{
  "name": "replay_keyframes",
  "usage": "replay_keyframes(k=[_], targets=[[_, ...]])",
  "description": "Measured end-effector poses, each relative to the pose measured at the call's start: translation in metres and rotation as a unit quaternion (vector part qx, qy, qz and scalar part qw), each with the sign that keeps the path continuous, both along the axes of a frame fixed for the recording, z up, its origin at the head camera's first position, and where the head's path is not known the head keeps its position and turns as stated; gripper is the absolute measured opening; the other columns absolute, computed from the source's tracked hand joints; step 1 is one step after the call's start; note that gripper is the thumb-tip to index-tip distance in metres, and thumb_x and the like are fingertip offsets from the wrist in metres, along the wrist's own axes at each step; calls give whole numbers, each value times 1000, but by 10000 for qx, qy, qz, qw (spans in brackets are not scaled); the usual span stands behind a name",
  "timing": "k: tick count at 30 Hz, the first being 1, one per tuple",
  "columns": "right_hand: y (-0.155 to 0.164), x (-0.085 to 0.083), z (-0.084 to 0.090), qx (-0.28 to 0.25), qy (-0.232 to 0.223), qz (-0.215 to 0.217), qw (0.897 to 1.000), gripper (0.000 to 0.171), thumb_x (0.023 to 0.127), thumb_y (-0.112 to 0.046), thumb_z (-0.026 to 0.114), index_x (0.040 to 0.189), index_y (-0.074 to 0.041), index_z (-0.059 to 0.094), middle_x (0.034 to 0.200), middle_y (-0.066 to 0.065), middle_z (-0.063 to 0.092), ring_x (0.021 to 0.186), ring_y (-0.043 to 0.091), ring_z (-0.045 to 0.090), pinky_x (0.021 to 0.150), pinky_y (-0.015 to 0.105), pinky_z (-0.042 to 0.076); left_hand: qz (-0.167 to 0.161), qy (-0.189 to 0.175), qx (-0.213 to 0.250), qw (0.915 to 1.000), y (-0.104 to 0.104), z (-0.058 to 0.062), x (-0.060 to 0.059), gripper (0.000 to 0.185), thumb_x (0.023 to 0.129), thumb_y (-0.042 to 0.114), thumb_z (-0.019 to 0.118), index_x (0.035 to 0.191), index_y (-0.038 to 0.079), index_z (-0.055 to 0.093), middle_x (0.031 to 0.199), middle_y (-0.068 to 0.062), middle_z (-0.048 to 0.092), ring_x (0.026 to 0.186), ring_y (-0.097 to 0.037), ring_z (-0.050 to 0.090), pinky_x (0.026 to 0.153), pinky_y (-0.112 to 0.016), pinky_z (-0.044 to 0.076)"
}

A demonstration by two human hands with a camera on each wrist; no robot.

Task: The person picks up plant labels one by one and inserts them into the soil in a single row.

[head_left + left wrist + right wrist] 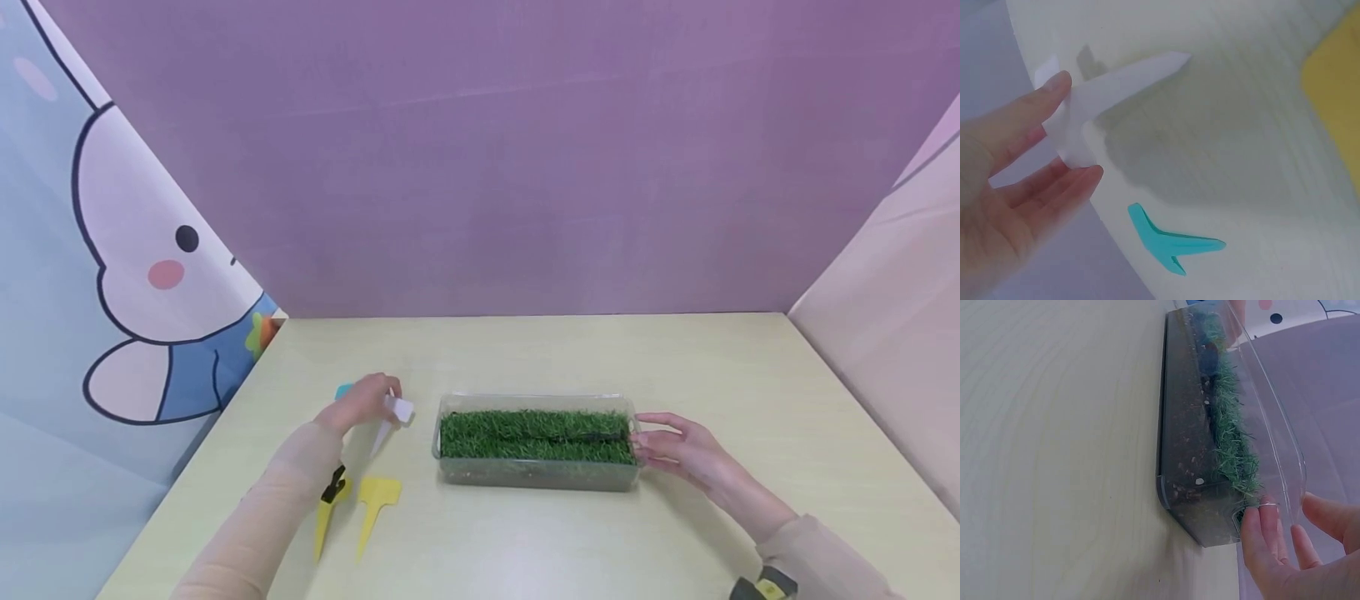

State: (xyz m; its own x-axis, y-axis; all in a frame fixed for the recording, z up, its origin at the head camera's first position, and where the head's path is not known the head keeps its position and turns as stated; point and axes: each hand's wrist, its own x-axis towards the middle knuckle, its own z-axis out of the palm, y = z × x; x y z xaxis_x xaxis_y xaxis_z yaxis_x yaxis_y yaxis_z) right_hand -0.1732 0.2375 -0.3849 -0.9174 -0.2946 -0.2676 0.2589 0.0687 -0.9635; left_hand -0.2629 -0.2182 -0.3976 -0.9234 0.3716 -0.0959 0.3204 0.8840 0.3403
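My left hand (367, 398) pinches a white T-shaped plant label (402, 408) by its wide head, between thumb and fingers; in the left wrist view, the label's (1122, 81) pointed stem slants just over the table. Below it lies a teal plant label (1166, 242), partly hidden behind the hand in the head view. My right hand (693, 454) touches the right end of a clear plastic planter box (540, 475), fingers mostly straight. Two strips of green artificial grass (525, 423) fill the box, with a dark gap between them. Dark brown filling shows through its side (1188, 425).
Two yellow plant labels lie near the left forearm: one (378, 492) in full view, the other (322, 525) partly covered by the black wrist device (333, 485). A purple backdrop (525, 167) stands behind the table, with a cartoon-printed cloth (127, 250) at left.
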Motion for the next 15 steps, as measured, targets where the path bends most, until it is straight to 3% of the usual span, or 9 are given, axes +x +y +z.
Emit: replay_keyframes(k=[5, 15], targets=[[0, -1, 0, 38, -53, -19, 10000, 57, 85, -9, 57, 130, 9, 27, 108, 15, 60, 90, 16, 61, 81, 30, 48, 59, 26, 148, 9999, 0, 7, 2, 27, 61, 9, 78, 82, 5, 62, 83, -9, 61, 77, -23, 54, 74, -39, 44], [1, -1, 0, -150, -108, 25, 9998, 54, 85, -8, 57, 129, 8, 31, 105, 12, 62, 89, 16, 61, 81, 29, 48, -118, 158, 368, 9991, -9, 15, 1, 15, 70, 3, 71, 82, 4, 63, 80, -8, 60, 75, -22, 54, 69, -36, 46]])
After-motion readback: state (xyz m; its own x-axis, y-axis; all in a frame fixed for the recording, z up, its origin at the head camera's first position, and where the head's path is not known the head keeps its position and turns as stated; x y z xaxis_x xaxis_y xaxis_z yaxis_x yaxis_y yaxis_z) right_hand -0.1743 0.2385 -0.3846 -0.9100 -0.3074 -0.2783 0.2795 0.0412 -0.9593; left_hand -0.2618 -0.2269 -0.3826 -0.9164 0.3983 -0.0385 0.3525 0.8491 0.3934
